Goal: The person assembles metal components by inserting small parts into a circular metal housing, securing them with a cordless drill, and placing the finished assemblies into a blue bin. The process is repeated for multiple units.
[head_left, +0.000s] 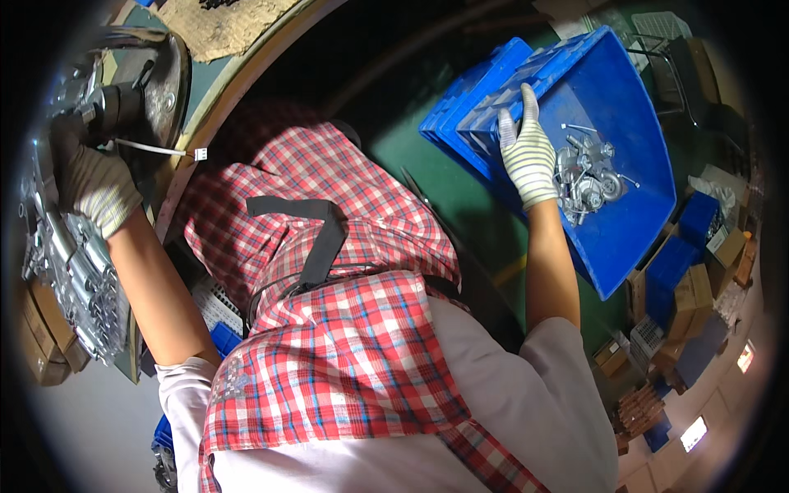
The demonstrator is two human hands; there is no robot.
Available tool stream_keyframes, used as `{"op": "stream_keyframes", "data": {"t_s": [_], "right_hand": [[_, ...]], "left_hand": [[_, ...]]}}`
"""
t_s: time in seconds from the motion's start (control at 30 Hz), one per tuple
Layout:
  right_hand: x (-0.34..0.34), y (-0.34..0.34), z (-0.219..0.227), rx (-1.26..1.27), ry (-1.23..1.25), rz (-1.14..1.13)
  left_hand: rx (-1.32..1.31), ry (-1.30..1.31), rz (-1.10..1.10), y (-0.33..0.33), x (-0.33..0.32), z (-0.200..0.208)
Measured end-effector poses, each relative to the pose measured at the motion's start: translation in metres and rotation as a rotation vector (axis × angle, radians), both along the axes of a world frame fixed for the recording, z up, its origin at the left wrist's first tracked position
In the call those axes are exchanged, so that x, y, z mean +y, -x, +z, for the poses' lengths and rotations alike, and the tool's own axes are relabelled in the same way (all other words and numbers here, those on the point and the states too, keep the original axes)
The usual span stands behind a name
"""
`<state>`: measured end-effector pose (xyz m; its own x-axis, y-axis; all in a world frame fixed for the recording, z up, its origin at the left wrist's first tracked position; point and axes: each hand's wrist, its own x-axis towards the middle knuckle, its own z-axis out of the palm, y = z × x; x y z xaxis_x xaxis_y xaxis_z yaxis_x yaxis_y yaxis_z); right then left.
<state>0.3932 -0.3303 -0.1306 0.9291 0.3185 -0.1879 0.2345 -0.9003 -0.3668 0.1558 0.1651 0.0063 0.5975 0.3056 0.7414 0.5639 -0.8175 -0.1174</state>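
My left hand (99, 185), in a striped knit glove, is closed at the workbench on the left, its fingers in shadow. It holds a metal part whose shape is mostly hidden. A white cable (152, 148) runs out from beside the fingers and ends in a small white plug (200, 154) past the bench edge. On the right, my gloved right hand (528, 160) grips the wall of a tilted blue bin (633, 222). Inside this bin lies a small heap of silvery metal parts (588, 181), some with thin white cables.
Many shiny metal parts (78, 255) cover the bench on my left, beside a round dark metal plate (175, 82). Cardboard (218, 29) lies on the far bench. Another blue bin (485, 78) sits against the tilted one. Cardboard boxes (690, 300) and blue containers stand at right.
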Motion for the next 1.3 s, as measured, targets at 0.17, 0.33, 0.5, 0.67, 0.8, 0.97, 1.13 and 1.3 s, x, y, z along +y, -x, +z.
{"op": "stream_keyframes", "data": {"t_s": [0.17,0.33,0.5,0.67,0.8,0.97,1.13,1.3], "right_hand": [[-0.002,0.008,-0.007,-0.203,0.038,0.080],[-0.001,0.006,-0.005,-0.153,-0.024,0.041],[0.000,0.007,-0.008,-0.198,-0.038,0.050],[0.003,0.009,-0.008,-0.206,-0.049,0.073],[-0.013,0.007,-0.023,-0.172,0.043,0.042],[-0.002,0.004,-0.011,-0.494,0.026,0.100],[0.091,0.063,0.117,-0.638,-0.493,0.438],[0.105,0.111,0.108,-0.436,-0.639,0.748]], "left_hand": [[0.075,0.023,0.087,0.004,-0.008,0.011],[-0.383,0.518,-0.004,-0.012,-0.024,0.005],[-0.650,0.869,-0.062,-0.030,-0.054,0.011],[0.105,0.079,0.234,0.003,-0.022,-0.043],[0.566,-1.030,0.879,-0.019,0.032,-0.129],[-0.034,-0.943,0.678,0.003,-0.001,-0.066],[-0.384,1.134,-0.775,0.007,-0.135,0.010],[-0.141,1.366,-1.100,-0.045,-0.239,-0.006]]}}
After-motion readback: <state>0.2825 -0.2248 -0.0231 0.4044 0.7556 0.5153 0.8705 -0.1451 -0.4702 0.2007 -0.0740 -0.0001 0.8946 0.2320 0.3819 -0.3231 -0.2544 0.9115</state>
